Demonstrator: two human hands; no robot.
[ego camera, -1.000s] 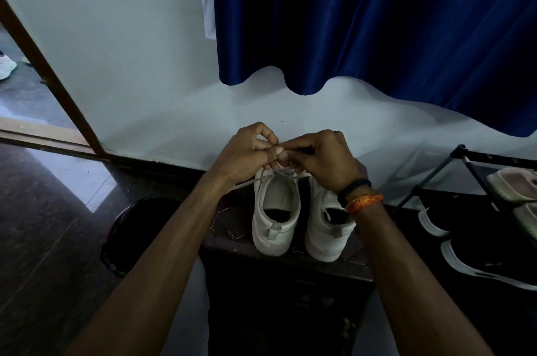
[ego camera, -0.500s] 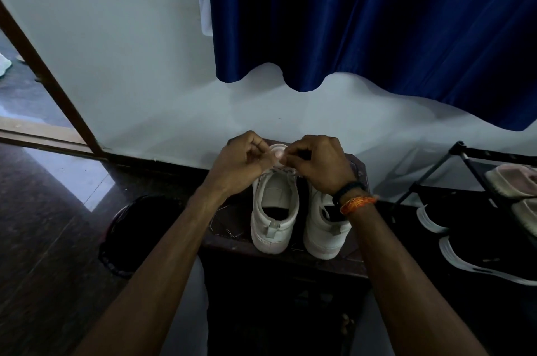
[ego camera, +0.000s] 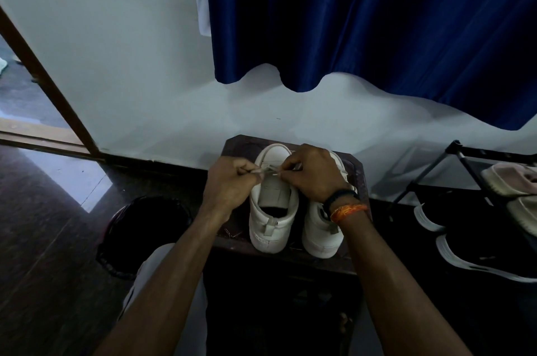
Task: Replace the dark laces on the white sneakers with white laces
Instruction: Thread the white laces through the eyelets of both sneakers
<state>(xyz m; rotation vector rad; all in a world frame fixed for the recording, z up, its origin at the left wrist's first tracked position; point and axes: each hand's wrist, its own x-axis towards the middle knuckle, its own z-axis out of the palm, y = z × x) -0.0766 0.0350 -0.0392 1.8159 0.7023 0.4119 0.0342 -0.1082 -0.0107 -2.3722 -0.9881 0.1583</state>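
Observation:
Two white sneakers stand side by side, heels toward me, on a small dark stool (ego camera: pixel 356 169). Over the left sneaker (ego camera: pixel 273 210) both hands work a white lace (ego camera: pixel 268 172). My left hand (ego camera: pixel 229 184) pinches one end of the lace at the shoe's left side. My right hand (ego camera: pixel 313 174) pinches the other end just right of it, and partly covers the right sneaker (ego camera: pixel 318 235). The left shoe's tongue shows bare below the lace. No dark lace is visible.
A black round bin (ego camera: pixel 145 227) sits on the floor left of the stool. A black shoe rack (ego camera: pixel 465 164) with dark and pale shoes stands at the right. A blue curtain (ego camera: pixel 377 21) hangs on the white wall behind. A doorway opens at the far left.
Both hands have dropped lower onto the left sneaker and drawn slightly apart, pulling the white lace across it. More of the shoe's toe now shows beyond the fingers.

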